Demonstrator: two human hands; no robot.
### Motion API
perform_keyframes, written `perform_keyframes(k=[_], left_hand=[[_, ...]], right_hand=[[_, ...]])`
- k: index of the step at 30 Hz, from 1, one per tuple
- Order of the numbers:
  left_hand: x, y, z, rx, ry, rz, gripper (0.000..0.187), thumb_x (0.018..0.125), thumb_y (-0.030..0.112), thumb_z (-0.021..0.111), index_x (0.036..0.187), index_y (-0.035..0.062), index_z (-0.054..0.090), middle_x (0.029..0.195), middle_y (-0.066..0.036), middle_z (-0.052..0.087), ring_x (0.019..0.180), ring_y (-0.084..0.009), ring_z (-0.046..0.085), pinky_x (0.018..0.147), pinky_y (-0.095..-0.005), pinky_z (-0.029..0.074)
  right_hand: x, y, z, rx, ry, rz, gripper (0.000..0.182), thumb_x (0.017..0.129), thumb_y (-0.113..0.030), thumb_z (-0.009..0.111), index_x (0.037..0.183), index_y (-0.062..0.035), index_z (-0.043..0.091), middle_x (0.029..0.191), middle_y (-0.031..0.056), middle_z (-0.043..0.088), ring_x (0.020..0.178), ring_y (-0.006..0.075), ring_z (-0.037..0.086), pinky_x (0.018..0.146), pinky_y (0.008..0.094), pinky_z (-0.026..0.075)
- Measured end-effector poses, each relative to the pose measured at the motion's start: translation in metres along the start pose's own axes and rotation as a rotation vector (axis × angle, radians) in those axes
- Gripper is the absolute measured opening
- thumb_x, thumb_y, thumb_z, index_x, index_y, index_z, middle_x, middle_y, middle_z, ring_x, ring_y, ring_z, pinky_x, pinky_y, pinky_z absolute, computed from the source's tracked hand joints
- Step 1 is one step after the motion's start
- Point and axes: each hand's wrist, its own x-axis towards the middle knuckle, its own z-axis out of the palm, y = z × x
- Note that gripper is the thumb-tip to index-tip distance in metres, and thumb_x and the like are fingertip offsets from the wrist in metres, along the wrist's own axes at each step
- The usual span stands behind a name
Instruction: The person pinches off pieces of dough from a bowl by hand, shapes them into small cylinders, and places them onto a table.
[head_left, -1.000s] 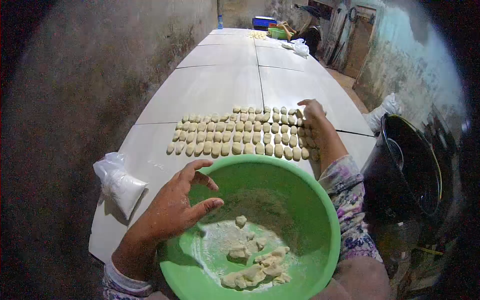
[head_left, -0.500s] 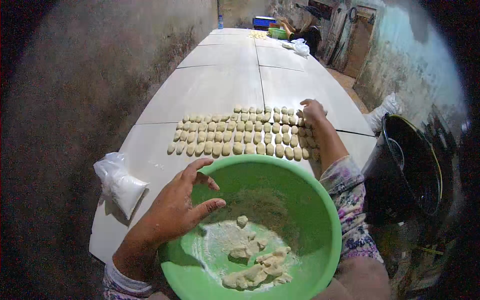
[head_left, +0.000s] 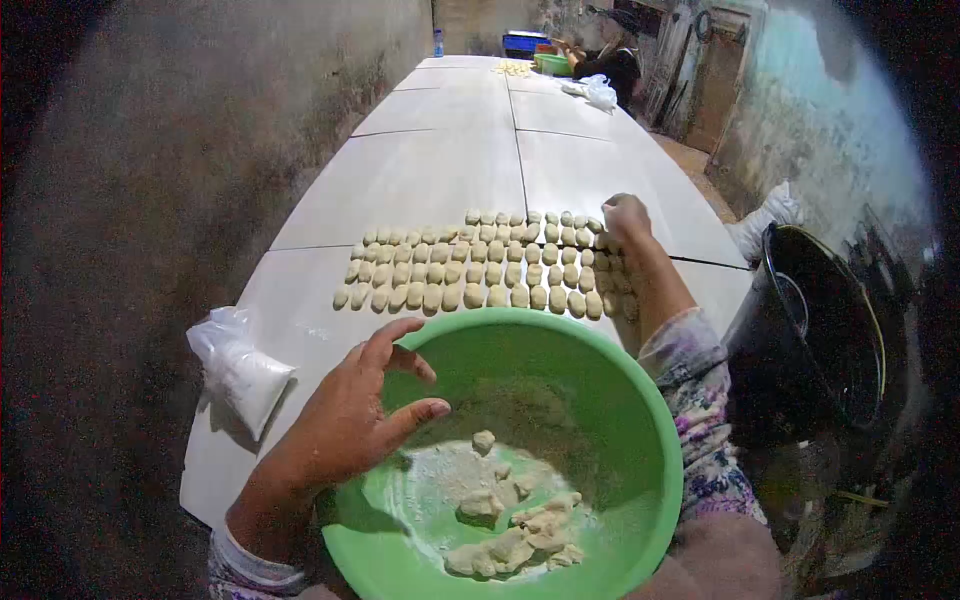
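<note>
A green bowl [head_left: 655, 400] stands close to me, with torn lumps of dough [head_left: 515, 540] and loose flour in the bottom. Over its left rim hangs my left hand [head_left: 365, 410], open and empty, thumb and fingers spread apart. Beyond the bowl, small oval dough pieces [head_left: 455, 272] lie in several rows on the white table. My right hand [head_left: 628, 218] is stretched out at the far right end of these rows, just above the table, its fingers curled closed. Whatever is between those fingers is hidden.
A clear plastic bag of white powder [head_left: 245, 375] rests at the table's left edge. To the right of the table is a large black tub [head_left: 800, 340]. Another person [head_left: 615, 65] is at the far end, beside a second green bowl [head_left: 552, 65] and a blue crate [head_left: 525, 42].
My right hand has turned slightly, its fingers drawn in more. My left hand keeps its place. At the far end, the other person has become more upright.
</note>
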Motion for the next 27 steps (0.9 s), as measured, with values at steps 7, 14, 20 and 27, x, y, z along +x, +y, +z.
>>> perform_keyframes(k=[7, 14, 20, 27], left_hand=[[0.0, -0.006, 0.001, 0.046, -0.012, 0.037, 0.074, 0.082, 0.036, 0.069, 0.138, 0.0056, 0.031, 0.105, -0.013, 0.06, 0.107, -0.0326, 0.054, 0.094, -0.0428, 0.041], [0.0, -0.008, 0.0, 0.059, -0.013, 0.053, 0.072, 0.083, 0.038, 0.067, 0.137, 0.0055, 0.032, 0.107, -0.014, 0.059, 0.104, -0.0337, 0.054, 0.092, -0.0428, 0.042], [0.0, -0.017, 0.005, 0.058, 0.021, 0.109, 0.07, 0.083, 0.037, 0.067, 0.136, 0.0056, 0.033, 0.103, -0.016, 0.059, 0.1, -0.0343, 0.056, 0.088, -0.0439, 0.044], [0.0, -0.022, 0.007, 0.077, 0.027, 0.143, 0.065, 0.083, 0.039, 0.067, 0.132, 0.0051, 0.038, 0.101, -0.015, 0.06, 0.099, -0.033, 0.056, 0.087, -0.0425, 0.044]], right_hand=[[-0.036, -0.048, -0.083, 1.029, -0.429, 0.163, 0.03, 0.088, -0.03, 0.061, 0.106, -0.0067, 0.058, 0.082, 0.0055, 0.057, 0.07, 0.0184, 0.061, 0.06, 0.0304, 0.049], [-0.094, -0.121, -0.114, 0.93, -0.63, -0.253, 0.037, 0.073, -0.007, 0.075, 0.105, -0.0061, 0.057, 0.075, -0.0022, 0.05, 0.069, 0.0089, 0.052, 0.073, 0.0295, 0.053], [-0.214, -0.169, -0.178, 0.701, -0.637, -0.57, 0.036, 0.073, 0.011, 0.063, 0.106, -0.0026, 0.058, 0.08, -0.0025, 0.052, 0.075, 0.0047, 0.052, 0.067, 0.0217, 0.05], [-0.312, -0.163, -0.193, 0.556, -0.875, -0.476, 0.027, 0.079, 0.003, 0.062, 0.106, -0.0005, 0.061, 0.09, 0.0076, 0.064, 0.076, 0.0132, 0.059, 0.068, 0.0282, 0.05]])
